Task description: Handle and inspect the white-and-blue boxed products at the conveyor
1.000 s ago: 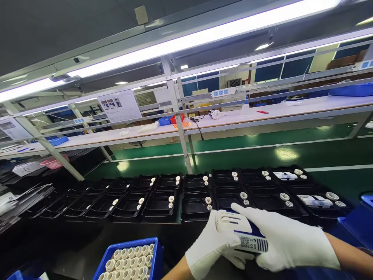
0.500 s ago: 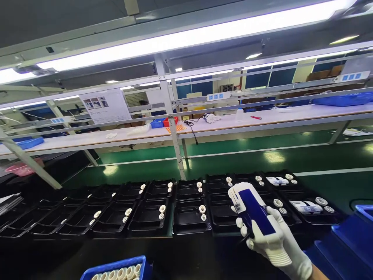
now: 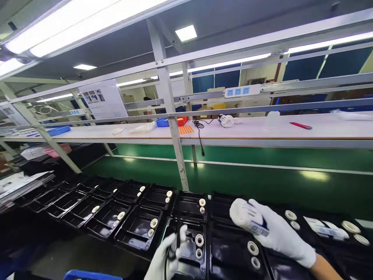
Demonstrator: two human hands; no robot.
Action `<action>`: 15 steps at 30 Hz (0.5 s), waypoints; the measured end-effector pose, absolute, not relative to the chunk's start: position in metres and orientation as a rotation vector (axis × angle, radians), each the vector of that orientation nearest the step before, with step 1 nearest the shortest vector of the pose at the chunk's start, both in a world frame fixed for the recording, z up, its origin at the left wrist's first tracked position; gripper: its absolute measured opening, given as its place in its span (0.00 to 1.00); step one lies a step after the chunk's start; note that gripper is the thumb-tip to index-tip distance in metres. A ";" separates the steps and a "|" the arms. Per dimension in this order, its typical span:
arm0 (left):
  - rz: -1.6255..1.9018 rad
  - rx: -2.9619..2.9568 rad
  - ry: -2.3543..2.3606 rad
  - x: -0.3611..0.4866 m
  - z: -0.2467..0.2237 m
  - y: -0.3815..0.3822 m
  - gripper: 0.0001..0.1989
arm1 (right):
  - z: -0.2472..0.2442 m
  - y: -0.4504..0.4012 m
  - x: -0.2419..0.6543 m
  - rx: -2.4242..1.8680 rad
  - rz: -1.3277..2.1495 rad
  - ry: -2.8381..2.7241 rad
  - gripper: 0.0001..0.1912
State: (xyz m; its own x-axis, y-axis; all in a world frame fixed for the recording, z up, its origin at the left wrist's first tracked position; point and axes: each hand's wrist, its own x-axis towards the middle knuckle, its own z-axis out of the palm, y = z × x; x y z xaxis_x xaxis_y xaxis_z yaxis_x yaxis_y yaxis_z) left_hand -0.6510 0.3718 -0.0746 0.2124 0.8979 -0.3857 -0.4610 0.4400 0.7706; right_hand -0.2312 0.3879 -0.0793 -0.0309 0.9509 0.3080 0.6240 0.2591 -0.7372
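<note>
My right hand (image 3: 276, 231), in a white glove, grips a white-and-blue device (image 3: 247, 217) with a rounded white end and a barcode label. It holds the device above the black trays, right of the middle. My left hand (image 3: 166, 254), also gloved in white, is at the bottom centre with its fingers apart and nothing in them. It is over a black tray (image 3: 189, 229), left of two white rings (image 3: 199, 241) in that tray. Another black tray (image 3: 227, 249) with two white rings lies below the device.
Rows of black trays (image 3: 136, 229) with white ring pairs stretch left. A similar white-and-blue device (image 3: 326, 228) lies in a right-hand tray. A blue bin (image 3: 90, 275) shows at the bottom edge. Papers (image 3: 23, 184) are stacked at left. A metal post (image 3: 175, 147) stands behind the trays.
The view has shifted and moved closer to the trays. My left hand has come into view. The device in my right hand has been turned, its rounded end now facing me.
</note>
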 end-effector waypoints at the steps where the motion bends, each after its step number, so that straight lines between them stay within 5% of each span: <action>1: 1.024 0.564 0.929 -0.632 -0.058 0.401 0.21 | -0.096 0.414 -0.229 -1.504 0.373 -1.964 0.41; 6: 0.824 1.005 1.061 -0.530 -0.002 0.547 0.16 | -0.188 0.532 -0.236 -1.686 0.229 -2.402 0.50; 15: 0.960 1.512 1.527 -0.458 -0.044 0.632 0.10 | -0.267 0.610 -0.264 -1.770 0.466 -2.500 0.48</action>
State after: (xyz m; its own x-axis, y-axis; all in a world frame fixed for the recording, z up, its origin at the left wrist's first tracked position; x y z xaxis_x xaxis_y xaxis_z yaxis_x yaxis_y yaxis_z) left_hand -0.4576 0.6319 -0.0443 -0.0016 0.9999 -0.0133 0.4217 0.0127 0.9067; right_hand -0.2642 0.6100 -0.2667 -0.3469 0.9279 -0.1368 0.9149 0.3026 -0.2671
